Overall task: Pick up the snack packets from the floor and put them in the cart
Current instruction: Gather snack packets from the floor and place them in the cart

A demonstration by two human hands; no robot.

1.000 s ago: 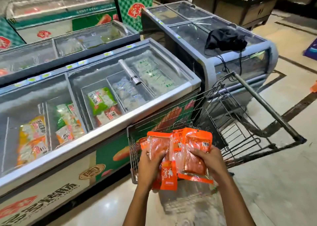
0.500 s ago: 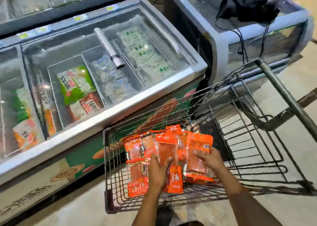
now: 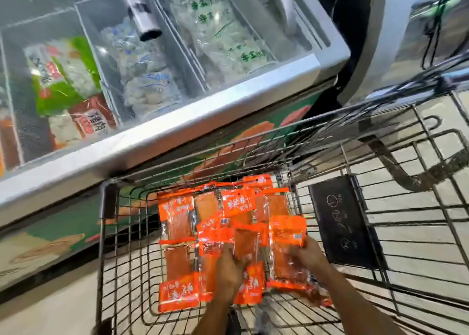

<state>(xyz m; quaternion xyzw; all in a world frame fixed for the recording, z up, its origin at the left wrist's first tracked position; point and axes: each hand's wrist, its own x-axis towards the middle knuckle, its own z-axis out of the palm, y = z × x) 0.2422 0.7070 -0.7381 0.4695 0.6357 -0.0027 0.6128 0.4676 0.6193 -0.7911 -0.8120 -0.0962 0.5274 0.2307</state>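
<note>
1. Grip, left hand: fingers curled down over the middle of the orange snack packets, closed on one or more of them, palm pressing the bundle toward the basket floor.
2. Grip, right hand: fingers pinched on the packet at the right edge of the bundle, thumb on top; closed on it, not yet released.
3. Snack packets: a fanned, overlapping batch, orange print with clear windows, inside the cart toward its front-left corner. Those farthest from the hands lie flat on the wire; whether the held ones touch the bottom cannot be told.
4. Step in hand, as judged: depositing the batch in the cart. Next move calls for opening both hands and lifting them clear without dragging a packet out, then checking the floor for any remaining; none shows in this view.
5. Cart: wire basket, dark plastic corner caps, a black child-seat flap folded flat to the right of the packets, apart from them.
6. Surroundings: pale tiled floor beneath the cart; a glass-topped chest freezer just beside the cart's far side, stocked with bagged frozen goods; a second freezer cabinet at upper right. Frame is motion-blurred.
</note>
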